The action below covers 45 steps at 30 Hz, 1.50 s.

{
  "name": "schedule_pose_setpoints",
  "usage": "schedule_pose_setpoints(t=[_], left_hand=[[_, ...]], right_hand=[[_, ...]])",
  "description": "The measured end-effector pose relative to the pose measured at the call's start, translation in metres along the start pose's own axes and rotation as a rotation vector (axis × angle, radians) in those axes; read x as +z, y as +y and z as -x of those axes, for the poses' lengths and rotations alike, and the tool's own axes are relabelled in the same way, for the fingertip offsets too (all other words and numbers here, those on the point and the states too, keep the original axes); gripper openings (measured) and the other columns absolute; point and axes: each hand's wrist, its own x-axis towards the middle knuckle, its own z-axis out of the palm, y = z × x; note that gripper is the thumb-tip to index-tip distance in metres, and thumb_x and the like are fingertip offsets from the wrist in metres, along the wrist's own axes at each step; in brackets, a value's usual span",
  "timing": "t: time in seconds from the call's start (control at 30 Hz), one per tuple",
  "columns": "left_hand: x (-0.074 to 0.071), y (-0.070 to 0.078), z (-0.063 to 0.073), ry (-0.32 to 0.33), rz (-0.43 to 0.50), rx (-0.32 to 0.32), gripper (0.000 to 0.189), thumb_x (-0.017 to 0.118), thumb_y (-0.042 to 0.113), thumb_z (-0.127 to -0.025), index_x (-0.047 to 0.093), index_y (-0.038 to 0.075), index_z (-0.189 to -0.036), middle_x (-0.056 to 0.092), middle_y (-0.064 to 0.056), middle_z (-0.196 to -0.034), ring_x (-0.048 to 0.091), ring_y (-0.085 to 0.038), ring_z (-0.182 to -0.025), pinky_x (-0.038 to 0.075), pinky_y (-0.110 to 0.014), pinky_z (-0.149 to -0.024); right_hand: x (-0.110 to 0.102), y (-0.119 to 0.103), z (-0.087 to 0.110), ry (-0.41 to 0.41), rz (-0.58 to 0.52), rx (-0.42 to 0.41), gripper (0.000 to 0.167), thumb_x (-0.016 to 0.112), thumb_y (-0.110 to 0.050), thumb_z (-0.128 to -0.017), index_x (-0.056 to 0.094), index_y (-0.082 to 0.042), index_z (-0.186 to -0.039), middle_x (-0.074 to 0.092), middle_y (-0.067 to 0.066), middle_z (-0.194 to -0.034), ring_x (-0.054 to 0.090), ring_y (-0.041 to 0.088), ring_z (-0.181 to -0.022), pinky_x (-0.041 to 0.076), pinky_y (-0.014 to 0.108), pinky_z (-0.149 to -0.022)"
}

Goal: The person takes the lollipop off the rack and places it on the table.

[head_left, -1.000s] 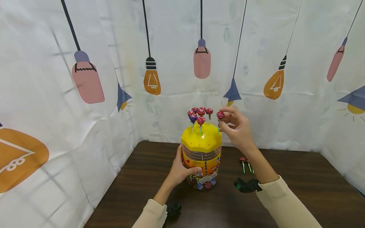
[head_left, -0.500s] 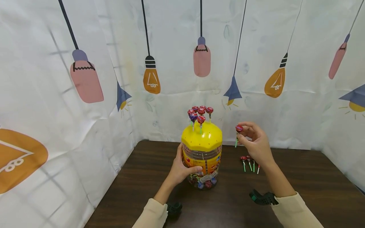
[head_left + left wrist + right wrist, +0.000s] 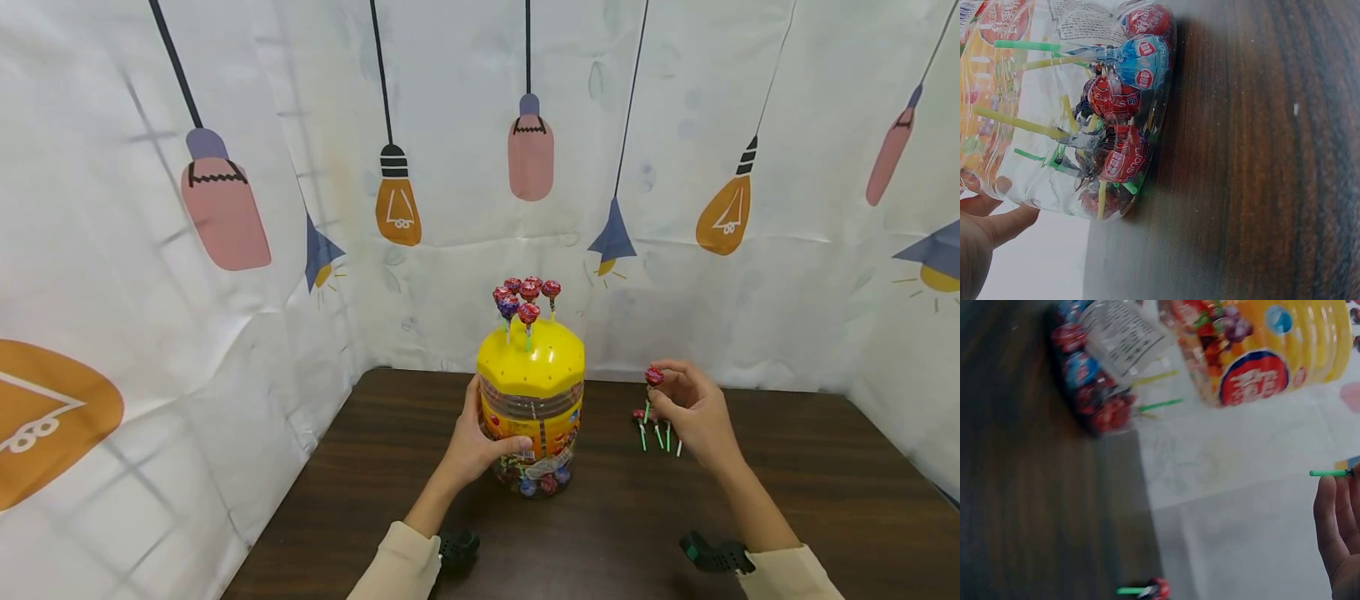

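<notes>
My left hand (image 3: 468,450) grips the side of a clear plastic jar (image 3: 531,408), thumb across its front label. The jar stands upright on the table under a yellow lid (image 3: 547,371). Several wrapped lollipops (image 3: 528,313) stick up from holes in that lid. Through the jar's wall, more lollipops (image 3: 1143,62) show at the bottom in the left wrist view. To the right of the jar, my right hand (image 3: 697,412) pinches a red lollipop (image 3: 654,377), its head up. Its green stick (image 3: 1329,473) points out past the fingers in the right wrist view.
Several loose lollipops (image 3: 639,415) lie on the dark wooden table (image 3: 615,533), just below the right hand. A white cloth (image 3: 450,317) printed with hanging lamps surrounds the table's back and sides. Black bands (image 3: 712,554) sit on both wrists.
My right hand has carried the red lollipop away from the lid, rightward and down, to over the loose lollipops. The left hand keeps its grip on the jar.
</notes>
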Motion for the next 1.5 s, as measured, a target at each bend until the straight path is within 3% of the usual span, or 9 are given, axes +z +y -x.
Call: schedule_pose_setpoints(t=[0.27,0.43,0.53,0.73,0.97,1.5], left_hand=[[0.000,-0.001,0.000,-0.001,-0.005,0.016,0.106,0.086,0.032,-0.084,0.012,0.044,-0.158,0.050,0.003,-0.147,0.058,-0.020,-0.128,0.051,-0.036,-0.106],[0.000,0.000,0.000,-0.002,-0.002,0.020,0.106,0.086,0.033,-0.084,0.012,0.043,-0.159,0.049,0.003,-0.148,0.058,-0.020,-0.128,0.051,-0.036,-0.107],[0.000,0.000,0.000,0.000,-0.004,0.017,0.105,0.086,0.033,-0.085,0.012,0.044,-0.159,0.049,0.004,-0.148,0.057,-0.019,-0.128,0.051,-0.037,-0.107],[0.000,0.001,0.000,0.004,-0.005,0.007,0.106,0.086,0.034,-0.084,0.012,0.045,-0.158,0.048,0.005,-0.149,0.056,-0.019,-0.129,0.049,-0.041,-0.109],[-0.001,0.000,0.000,0.006,-0.012,0.011,0.105,0.086,0.034,-0.084,0.013,0.045,-0.158,0.048,0.005,-0.148,0.057,-0.019,-0.129,0.050,-0.038,-0.108],[0.001,0.001,0.001,-0.002,-0.001,0.017,0.103,0.086,0.028,-0.085,0.014,0.041,-0.158,0.050,0.002,-0.146,0.057,-0.021,-0.128,0.051,-0.037,-0.108]], right_hand=[[-0.005,0.026,0.014,-0.049,0.054,0.029,0.035,0.065,0.000,-0.097,0.056,-0.001,-0.131,0.064,0.006,-0.092,0.068,0.017,-0.071,0.062,0.032,-0.063],[-0.008,0.040,0.018,-0.087,0.048,0.054,0.033,0.065,-0.002,-0.098,0.055,-0.001,-0.130,0.064,0.000,-0.093,0.068,0.022,-0.075,0.063,0.036,-0.065],[-0.010,0.047,0.019,-0.105,0.045,0.085,0.034,0.066,0.001,-0.097,0.055,-0.001,-0.129,0.065,-0.002,-0.094,0.068,0.019,-0.075,0.063,0.038,-0.065],[-0.012,0.055,0.020,-0.160,0.046,0.153,0.037,0.066,0.002,-0.096,0.053,0.001,-0.131,0.062,0.018,-0.099,0.068,0.013,-0.079,0.064,0.040,-0.067],[-0.015,0.066,0.022,-0.275,0.027,0.205,0.039,0.064,-0.002,-0.099,0.048,0.003,-0.134,0.059,0.026,-0.102,0.069,0.015,-0.082,0.064,0.038,-0.069],[-0.017,0.082,0.026,-0.434,0.047,0.349,0.038,0.061,-0.004,-0.100,0.045,0.003,-0.134,0.061,0.021,-0.101,0.070,0.025,-0.088,0.062,0.037,-0.074]])
